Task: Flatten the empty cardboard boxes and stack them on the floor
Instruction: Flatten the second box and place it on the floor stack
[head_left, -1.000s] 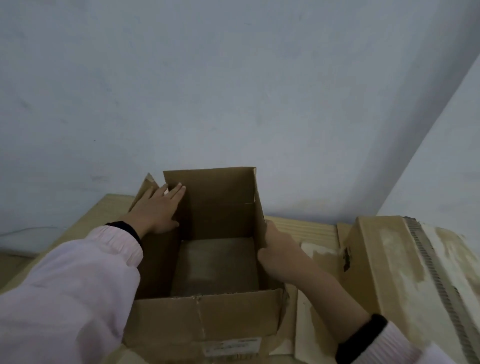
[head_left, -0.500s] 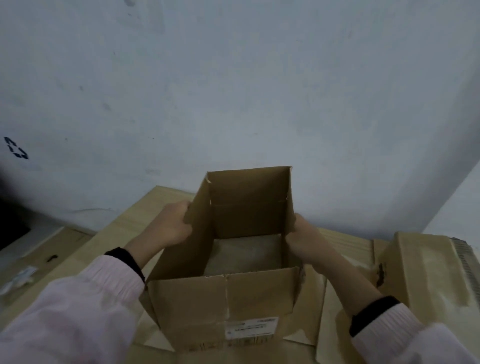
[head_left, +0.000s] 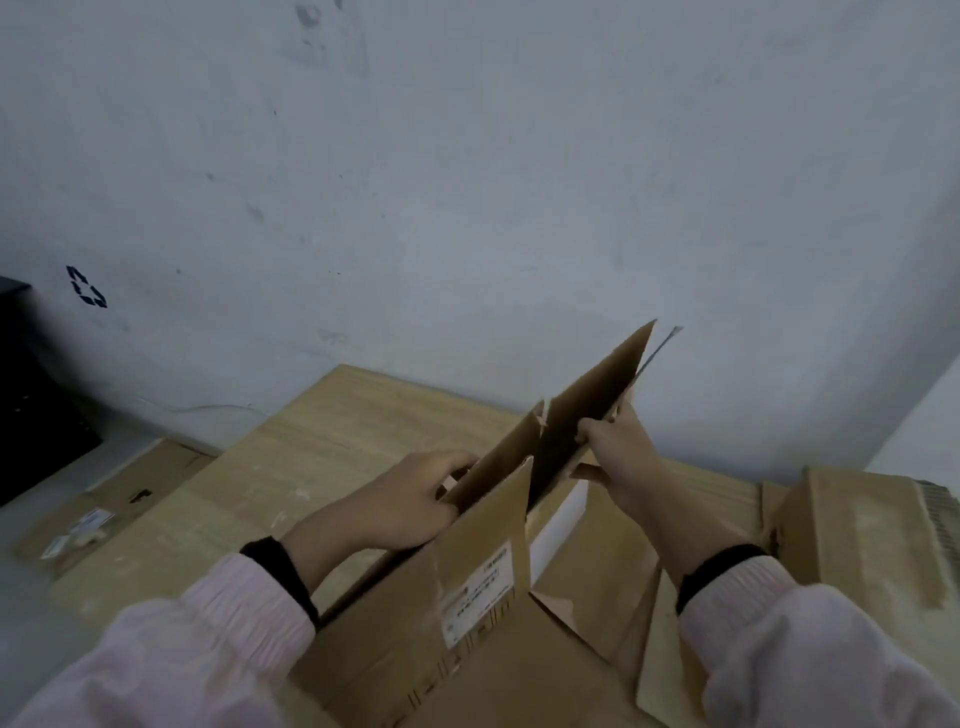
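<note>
A brown cardboard box (head_left: 483, 530) with a white label stands on edge in the middle, squeezed almost flat into a narrow diamond. My left hand (head_left: 410, 504) grips its left wall from outside, fingers hooked over the top edge. On the other side, my right hand (head_left: 618, 452) pinches the right wall near its top edge. The box leans up and to the right toward the wall. More cardboard (head_left: 587, 587) lies under it on the wooden table (head_left: 322, 447).
Another cardboard box (head_left: 862, 535) sits at the right, close to my right forearm. A flat cardboard sheet (head_left: 109, 499) with a label lies lower at the left, next to a dark object (head_left: 31, 395). A pale wall (head_left: 467, 182) rises close behind the table.
The box, open and square one second ago, has been pressed together between both hands into a nearly flat shape. The view has swung to the left.
</note>
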